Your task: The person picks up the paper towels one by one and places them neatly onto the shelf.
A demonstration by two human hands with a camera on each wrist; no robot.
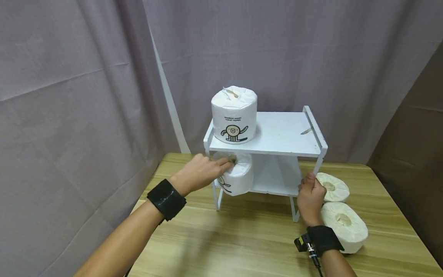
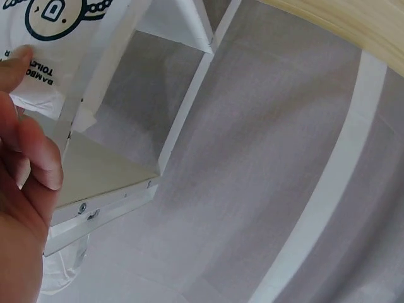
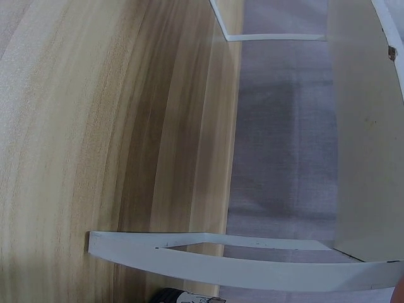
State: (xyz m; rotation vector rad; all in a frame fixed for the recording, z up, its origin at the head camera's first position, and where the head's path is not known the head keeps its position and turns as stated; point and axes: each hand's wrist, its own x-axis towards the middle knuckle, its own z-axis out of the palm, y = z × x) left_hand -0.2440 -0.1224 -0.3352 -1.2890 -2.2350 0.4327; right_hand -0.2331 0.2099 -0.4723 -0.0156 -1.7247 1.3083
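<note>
My left hand [image 1: 207, 171] pinches a white wrapped toilet paper roll [image 1: 238, 179] at the left front of the lower shelf [image 1: 277, 177], its fingers at the top near the core. In the left wrist view a finger of the left hand [image 2: 25, 183] lies against the roll's printed side [image 2: 53, 28]. Around the right front upright of the small white shelf rack [image 1: 266, 132], my right hand [image 1: 311, 198] is curled. Another toilet paper roll [image 1: 234, 119] stands on the left of the top shelf, printed face forward.
Two cream-wrapped rolls [image 1: 345, 227] lie on the wooden table [image 1: 221, 246], right of the rack and close to my right wrist. Grey curtains [image 1: 277, 57] hang behind and to the left. The rack's leg [image 3: 252, 265] spans the lower right wrist view.
</note>
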